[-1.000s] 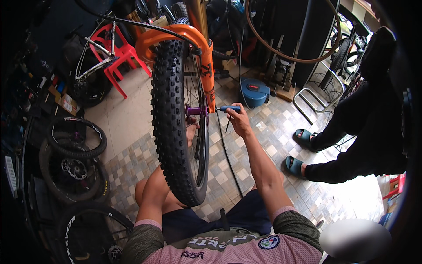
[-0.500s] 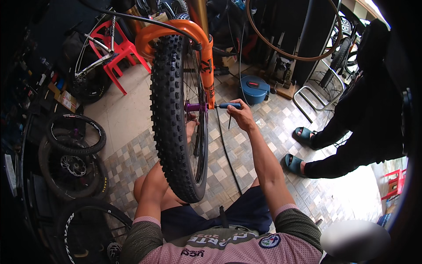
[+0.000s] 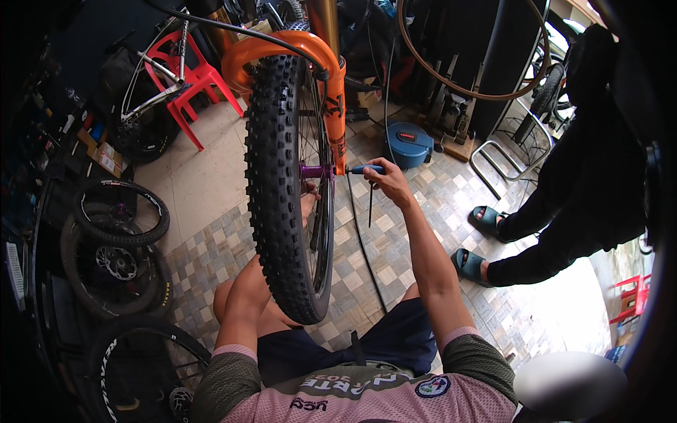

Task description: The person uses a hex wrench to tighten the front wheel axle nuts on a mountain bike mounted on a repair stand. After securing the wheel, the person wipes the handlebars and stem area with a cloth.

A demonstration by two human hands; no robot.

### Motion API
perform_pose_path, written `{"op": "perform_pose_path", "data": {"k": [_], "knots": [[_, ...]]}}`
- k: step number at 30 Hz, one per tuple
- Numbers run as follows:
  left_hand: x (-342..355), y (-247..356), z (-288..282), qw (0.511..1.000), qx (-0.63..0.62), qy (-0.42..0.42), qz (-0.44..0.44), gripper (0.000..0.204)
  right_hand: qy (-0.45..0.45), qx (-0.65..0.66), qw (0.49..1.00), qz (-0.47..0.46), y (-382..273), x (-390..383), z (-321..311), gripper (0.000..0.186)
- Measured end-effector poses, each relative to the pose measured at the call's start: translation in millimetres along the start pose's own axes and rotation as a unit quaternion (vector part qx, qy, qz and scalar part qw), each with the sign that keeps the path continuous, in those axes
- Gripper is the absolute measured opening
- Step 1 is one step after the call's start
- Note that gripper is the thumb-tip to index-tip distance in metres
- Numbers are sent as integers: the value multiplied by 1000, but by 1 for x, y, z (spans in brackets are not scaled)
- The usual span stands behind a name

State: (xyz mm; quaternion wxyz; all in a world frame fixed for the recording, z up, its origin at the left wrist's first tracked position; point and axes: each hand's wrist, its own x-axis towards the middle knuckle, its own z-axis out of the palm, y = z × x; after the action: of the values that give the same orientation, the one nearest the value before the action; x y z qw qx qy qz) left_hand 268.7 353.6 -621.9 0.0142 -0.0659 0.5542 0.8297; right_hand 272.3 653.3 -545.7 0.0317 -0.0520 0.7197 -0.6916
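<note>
A knobby bicycle wheel (image 3: pixel 274 176) stands upright ahead of me in an orange fork (image 3: pixel 334 116), with a purple hub (image 3: pixel 314 170) at its middle. My right hand (image 3: pixel 388 182) grips a blue-handled tool (image 3: pixel 368 168) pointed level at the fork's lower end; a thin black rod (image 3: pixel 371 208) hangs down from below that hand. My left hand (image 3: pixel 308 204) is behind the tire, seen partly through the spokes just below the hub, its grip mostly hidden.
A person (image 3: pixel 582 169) in dark clothes and green slides stands at right. Spare wheels (image 3: pixel 116 265) lie at left, a red chair (image 3: pixel 197 81) and silver frame (image 3: pixel 167 87) behind them. A blue reel box (image 3: pixel 409 145) sits on the tiled floor (image 3: pixel 197 233).
The thin rod below my right hand shows longer and more upright. My right hand has moved slightly up and right. The other person has shifted a little.
</note>
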Motion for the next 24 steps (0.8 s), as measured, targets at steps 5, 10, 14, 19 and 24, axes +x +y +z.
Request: {"op": "perform_pose_path", "data": {"k": [5, 10, 14, 19, 24], "knots": [[-2, 1, -10, 999, 22, -10, 27, 33, -32, -8, 999, 38, -16, 6, 6, 34], [2, -1, -4, 1000, 23, -9, 10, 30, -21, 5, 998, -53, 4, 9, 9, 36], [-6, 3, -13, 996, 76, -11, 45, 22, 17, -77, 996, -31, -4, 16, 27, 44], [1, -6, -10, 992, 40, -101, 62, 10, 108, -43, 993, -2, -7, 0, 29, 73], [16, -16, -5, 992, 82, -99, 14, 16, 46, 41, 983, 170, 25, -80, 16, 91]]}}
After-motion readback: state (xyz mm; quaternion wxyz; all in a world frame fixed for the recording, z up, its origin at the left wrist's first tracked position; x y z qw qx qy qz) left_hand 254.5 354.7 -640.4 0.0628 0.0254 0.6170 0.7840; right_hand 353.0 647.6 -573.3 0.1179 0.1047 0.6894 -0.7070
